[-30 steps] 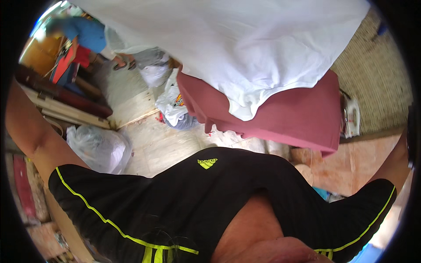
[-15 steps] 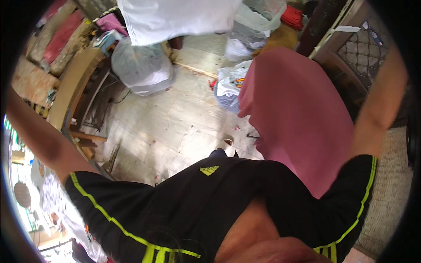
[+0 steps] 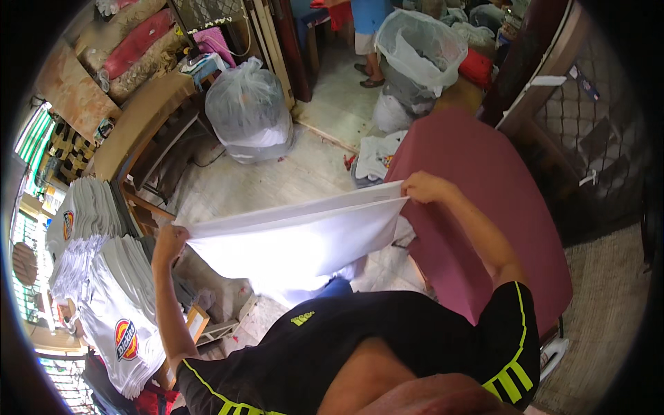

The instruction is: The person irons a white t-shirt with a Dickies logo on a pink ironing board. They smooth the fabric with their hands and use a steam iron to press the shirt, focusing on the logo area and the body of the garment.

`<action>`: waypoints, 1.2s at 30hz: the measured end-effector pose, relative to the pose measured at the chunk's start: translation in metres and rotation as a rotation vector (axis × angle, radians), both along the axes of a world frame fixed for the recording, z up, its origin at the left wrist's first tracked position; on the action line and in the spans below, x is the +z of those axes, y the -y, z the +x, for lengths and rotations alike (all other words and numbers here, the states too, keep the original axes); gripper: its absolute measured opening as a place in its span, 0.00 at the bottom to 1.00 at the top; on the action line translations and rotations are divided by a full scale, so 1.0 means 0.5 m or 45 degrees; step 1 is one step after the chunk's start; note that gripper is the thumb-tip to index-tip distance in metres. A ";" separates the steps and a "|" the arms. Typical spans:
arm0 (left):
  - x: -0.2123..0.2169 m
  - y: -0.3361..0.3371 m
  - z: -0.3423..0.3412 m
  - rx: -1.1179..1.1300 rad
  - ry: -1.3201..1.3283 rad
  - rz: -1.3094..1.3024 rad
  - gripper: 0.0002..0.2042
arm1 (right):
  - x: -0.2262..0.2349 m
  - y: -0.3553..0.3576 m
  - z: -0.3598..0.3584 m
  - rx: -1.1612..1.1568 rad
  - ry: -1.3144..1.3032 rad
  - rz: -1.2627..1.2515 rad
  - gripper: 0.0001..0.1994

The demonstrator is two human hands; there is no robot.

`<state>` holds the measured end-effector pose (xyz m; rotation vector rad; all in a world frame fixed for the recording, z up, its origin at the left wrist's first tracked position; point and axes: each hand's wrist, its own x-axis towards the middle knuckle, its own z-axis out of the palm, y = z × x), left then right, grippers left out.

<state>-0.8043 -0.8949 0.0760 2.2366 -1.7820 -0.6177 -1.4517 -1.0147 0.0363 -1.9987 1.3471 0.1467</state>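
The left hand [image 3: 169, 238] and right hand [image 3: 423, 187] each grip one end of a white garment [image 3: 297, 238], stretched between them in the air. It hangs above the floor [image 3: 290, 180], beside the left edge of the maroon-covered bench [image 3: 484, 180].

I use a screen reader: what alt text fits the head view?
A person's left hand and right hand hold a white cloth stretched out beside a maroon-covered table, with stacked white shirts at left.

Garment [image 3: 297, 238] between both hands, shirt stack [image 3: 114, 304] left, padded table [image 3: 484, 200] right
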 end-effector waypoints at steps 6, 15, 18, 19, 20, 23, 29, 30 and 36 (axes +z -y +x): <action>0.107 0.173 -0.050 -0.221 -0.096 -0.193 0.16 | 0.135 0.186 -0.059 0.156 0.097 -0.360 0.18; 0.026 0.590 -0.058 -0.233 -0.606 -0.718 0.06 | 0.102 0.619 -0.082 -0.238 0.526 -0.807 0.09; 0.081 0.687 -0.162 -0.251 -0.747 -1.005 0.12 | 0.177 0.719 -0.171 -0.316 0.737 -1.111 0.06; 0.119 0.704 -0.187 -0.289 -0.708 -1.129 0.15 | 0.223 0.734 -0.195 -0.298 0.794 -1.250 0.07; 0.150 0.718 -0.168 -0.339 -0.743 -1.074 0.14 | 0.273 0.746 -0.226 -0.269 0.518 -1.633 0.08; 0.244 0.709 -0.272 -0.477 -1.104 -1.059 0.13 | 0.432 0.678 -0.358 -0.230 0.306 -1.883 0.11; 0.378 0.493 -0.352 -0.765 -1.227 -1.506 0.10 | 0.568 0.242 -0.483 -0.836 0.505 -1.719 0.11; 0.385 0.446 -0.400 -0.823 -1.273 -1.556 0.11 | 0.553 0.154 -0.507 -0.936 0.556 -1.666 0.11; 0.315 0.208 -0.871 -1.904 -1.637 -0.877 0.11 | 0.307 -0.260 -0.894 -1.445 1.019 -1.462 0.14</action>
